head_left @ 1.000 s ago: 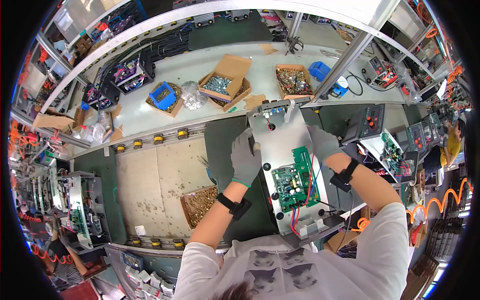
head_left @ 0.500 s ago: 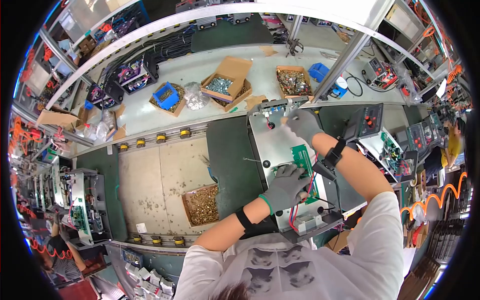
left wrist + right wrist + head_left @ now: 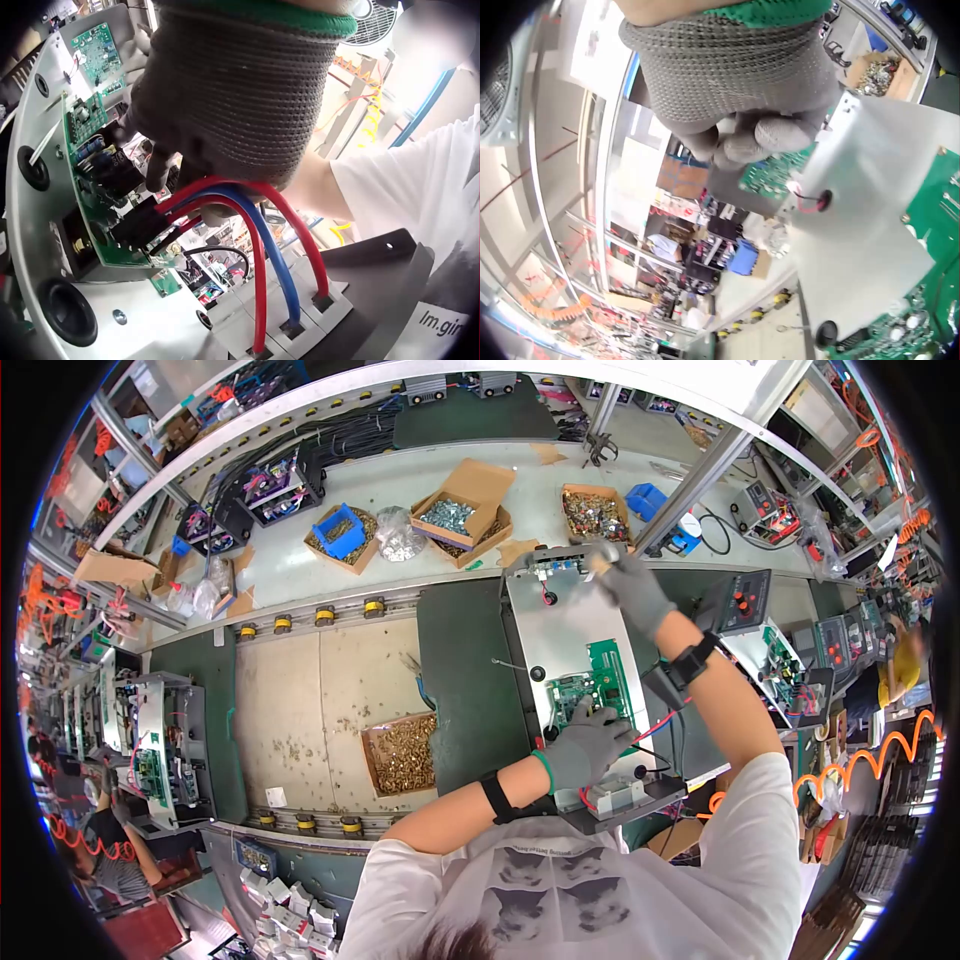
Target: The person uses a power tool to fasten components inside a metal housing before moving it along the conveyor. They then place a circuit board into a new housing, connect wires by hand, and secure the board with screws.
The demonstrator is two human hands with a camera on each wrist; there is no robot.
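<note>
Gloved left hand (image 3: 588,748) over the green circuit board (image 3: 609,668), fingers loosely extended, board mounted on metal chassis (image 3: 565,630), chassis on dark-green surface (image 3: 460,660), gloved right hand (image 3: 637,592) at chassis's far end, fingers curled, any hold indeterminable.

Gloved L hand (image 3: 586,750) over green PCB (image 3: 608,672), R hand (image 3: 636,592) nr chassis (image 3: 562,632) far end

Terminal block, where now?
Left wrist view, bottom, right of centre: the terminal block sits below the left hand, red and blue wires running into it.
</note>
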